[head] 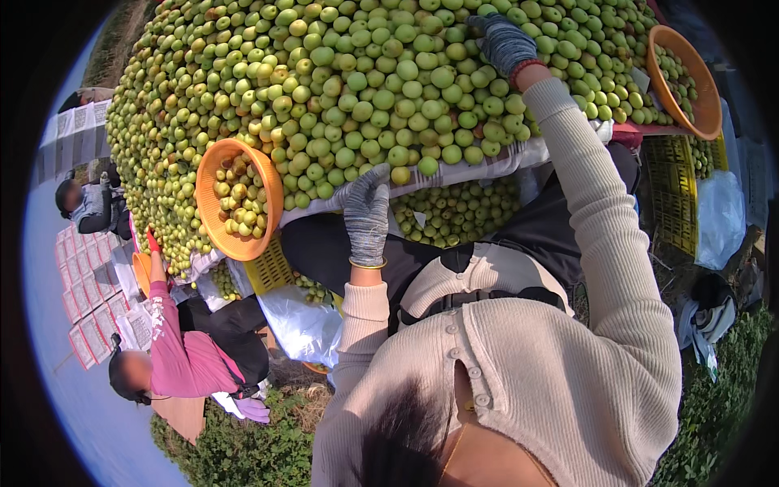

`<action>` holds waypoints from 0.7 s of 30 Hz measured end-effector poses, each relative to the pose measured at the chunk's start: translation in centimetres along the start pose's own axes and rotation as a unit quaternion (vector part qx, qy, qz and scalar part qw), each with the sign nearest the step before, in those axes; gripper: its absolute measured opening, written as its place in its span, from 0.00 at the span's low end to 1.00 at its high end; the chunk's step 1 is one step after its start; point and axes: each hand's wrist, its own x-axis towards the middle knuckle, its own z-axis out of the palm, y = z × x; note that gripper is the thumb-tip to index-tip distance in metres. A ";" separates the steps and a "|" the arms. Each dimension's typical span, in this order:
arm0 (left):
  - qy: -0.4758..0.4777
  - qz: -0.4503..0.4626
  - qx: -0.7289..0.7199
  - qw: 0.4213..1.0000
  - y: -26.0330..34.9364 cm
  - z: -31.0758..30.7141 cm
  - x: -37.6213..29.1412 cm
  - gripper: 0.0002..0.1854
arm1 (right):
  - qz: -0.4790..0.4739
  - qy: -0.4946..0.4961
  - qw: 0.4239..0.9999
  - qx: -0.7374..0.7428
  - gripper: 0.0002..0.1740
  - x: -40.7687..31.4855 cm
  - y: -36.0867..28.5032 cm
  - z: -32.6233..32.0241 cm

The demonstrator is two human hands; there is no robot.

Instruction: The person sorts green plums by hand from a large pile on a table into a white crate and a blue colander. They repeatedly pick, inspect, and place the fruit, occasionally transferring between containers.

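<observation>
A large heap of round green fruits [377,97], which look like Indian jujubes, spreads before me on a cloth-covered surface. My right hand [505,45], in a grey knitted glove, reaches far onto the heap with its fingers against the fruit. Whether it grips one is hidden. At the near edge, my left hand [367,213], gloved alike, is held upright with bent fingers beside a few fruits; its palm side is hard to see. Left of it, an orange plastic basket [272,198] holds browner, blemished fruits. Below the cloth edge [453,175], more fruits [462,210] lie between my legs.
Another orange basket [700,85] with fruit stands at the far right, above a yellow plastic crate [669,195]. Another yellow crate [271,268] is at left, near clear plastic sheeting [304,325]. A co-worker in pink [195,365] reaches into the heap; another person [94,204] sits farther off.
</observation>
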 end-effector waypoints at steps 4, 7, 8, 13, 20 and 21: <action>0.004 0.004 -0.016 1.000 1.3 0.7 -0.4 0.13 | 0.053 -0.104 0.991 -0.063 0.19 2.0 -0.3 0.9; 0.002 0.000 -0.068 0.998 1.4 1.1 -1.0 0.13 | 0.034 -0.129 0.987 -0.087 0.22 1.9 0.7 1.6; -0.009 -0.026 -0.110 0.994 1.2 1.4 -1.1 0.13 | 0.017 -0.115 0.988 -0.105 0.23 1.4 1.3 1.6; -0.065 -0.148 -0.359 0.919 0.2 2.9 -0.4 0.13 | 0.046 -0.125 0.989 0.068 0.28 -2.0 2.1 -1.2; -0.179 -0.271 -0.679 0.659 1.9 7.6 2.8 0.25 | -0.035 -0.179 0.913 0.365 0.24 -13.0 -7.7 -4.8; -0.168 -0.313 -0.707 0.612 2.1 8.0 3.4 0.25 | -0.138 -0.184 0.926 0.300 0.24 -13.6 -8.9 -4.5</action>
